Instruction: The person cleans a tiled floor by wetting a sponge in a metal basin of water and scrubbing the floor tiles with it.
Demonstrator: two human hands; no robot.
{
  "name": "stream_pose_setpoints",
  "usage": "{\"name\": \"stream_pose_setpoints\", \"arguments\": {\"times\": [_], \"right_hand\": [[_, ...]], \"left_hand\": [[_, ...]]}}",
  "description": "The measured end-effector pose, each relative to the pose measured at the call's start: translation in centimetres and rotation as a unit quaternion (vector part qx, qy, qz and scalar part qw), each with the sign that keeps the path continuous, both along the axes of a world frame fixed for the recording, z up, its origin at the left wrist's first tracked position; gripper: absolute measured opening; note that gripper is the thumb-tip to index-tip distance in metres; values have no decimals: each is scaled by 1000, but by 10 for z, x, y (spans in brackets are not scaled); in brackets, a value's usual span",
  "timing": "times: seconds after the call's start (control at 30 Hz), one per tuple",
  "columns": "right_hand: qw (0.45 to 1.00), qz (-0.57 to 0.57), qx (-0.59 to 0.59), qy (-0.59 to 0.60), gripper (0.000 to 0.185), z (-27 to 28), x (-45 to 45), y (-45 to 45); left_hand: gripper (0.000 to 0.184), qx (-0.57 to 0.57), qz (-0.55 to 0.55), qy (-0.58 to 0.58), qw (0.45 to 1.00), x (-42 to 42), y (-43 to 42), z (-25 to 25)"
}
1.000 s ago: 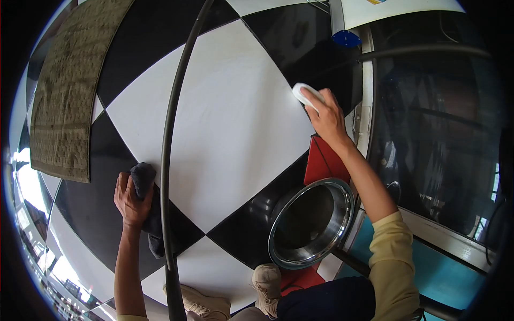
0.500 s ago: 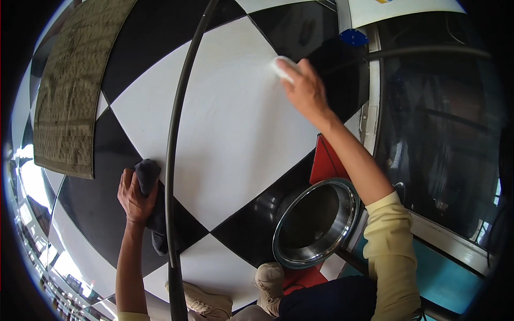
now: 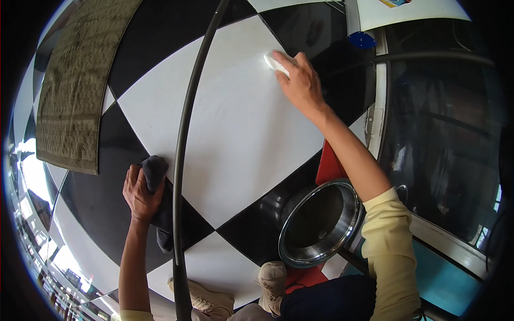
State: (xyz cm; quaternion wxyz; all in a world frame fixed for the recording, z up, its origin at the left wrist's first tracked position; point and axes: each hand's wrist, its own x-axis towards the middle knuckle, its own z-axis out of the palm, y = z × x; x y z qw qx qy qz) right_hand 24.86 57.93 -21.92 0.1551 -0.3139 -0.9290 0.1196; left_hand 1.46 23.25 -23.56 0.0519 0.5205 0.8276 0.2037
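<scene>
My right hand (image 3: 302,88) is stretched forward, its fingers closed on a white sponge (image 3: 275,63). The sponge is pressed against the large white floor tile (image 3: 235,117), close to that tile's upper right edge. On the left, my left hand (image 3: 142,193) grips a bunched dark grey cloth (image 3: 156,170). This cloth lies over a black tile (image 3: 101,214), and part of it trails down toward my shoes. A shiny metal basin (image 3: 350,243) stands by my right forearm; its inside is too dark to make out.
A long black pole or hose (image 3: 187,107) crosses the view between my hands. A brown-green mat (image 3: 80,85) lies at the upper left. To the right are a dark glass panel (image 3: 439,134), a blue oval piece (image 3: 362,40) and a red object (image 3: 329,167). My beige shoes (image 3: 272,283) are below.
My right hand has slid the white sponge a little to the left across the white tile. The whole view has shifted slightly. My left hand keeps its hold on the grey cloth.
</scene>
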Motion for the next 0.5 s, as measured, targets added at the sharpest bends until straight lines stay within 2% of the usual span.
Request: {"name": "stream_pose_setpoints", "arguments": {"times": [0.13,0.27,0.37,0.4,0.5], "right_hand": [[997,70,-28,-14,44,5,-3,-40],[999,-43,-21,-3,48,3,2,13],[999,-4,-3,-42,49,7,22,-7],[999,39,-11,-31,49,7,30,-23],[999,-4,-27,-31,49,5,48,-6]], "left_hand": [[31,4,-1,-9,1000,0,2,1],[32,1,-3,-3,1000,-2,0,-3],[32,-6,2,-15,1000,-1,0,-2],[32,-1,0,-13,1000,-1,0,-2],[35,14,-8,-8,1000,-1,-3,-5]]}}
